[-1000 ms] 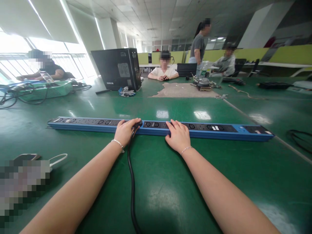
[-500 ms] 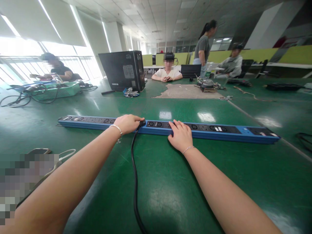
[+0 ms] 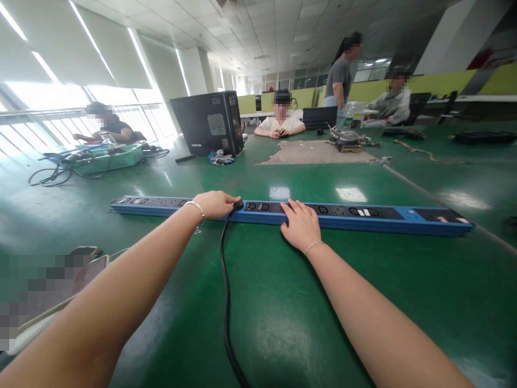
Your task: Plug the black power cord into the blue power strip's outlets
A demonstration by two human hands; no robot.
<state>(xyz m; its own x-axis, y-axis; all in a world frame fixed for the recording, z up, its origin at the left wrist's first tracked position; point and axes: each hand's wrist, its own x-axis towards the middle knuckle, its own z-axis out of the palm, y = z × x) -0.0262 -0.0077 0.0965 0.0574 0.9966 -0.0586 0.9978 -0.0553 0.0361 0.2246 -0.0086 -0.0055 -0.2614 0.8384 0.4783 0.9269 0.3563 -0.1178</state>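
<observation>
Across the green table [image 3: 274, 280] lies a blue power strip [image 3: 262, 217], its white labels [image 3: 364, 213] too small to read, the left hand [image 3: 214, 205] pinching a black plug [image 3: 238, 205] against it, the right hand [image 3: 302, 223] resting there, fingers slightly spread, and beyond, a computer case [image 3: 202, 121] with an illegible sticker [image 3: 217, 124].

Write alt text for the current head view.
A person's left hand grips a black plug at a long blue power strip, while the right hand rests on it. A black cord runs from the plug across the green table.
</observation>
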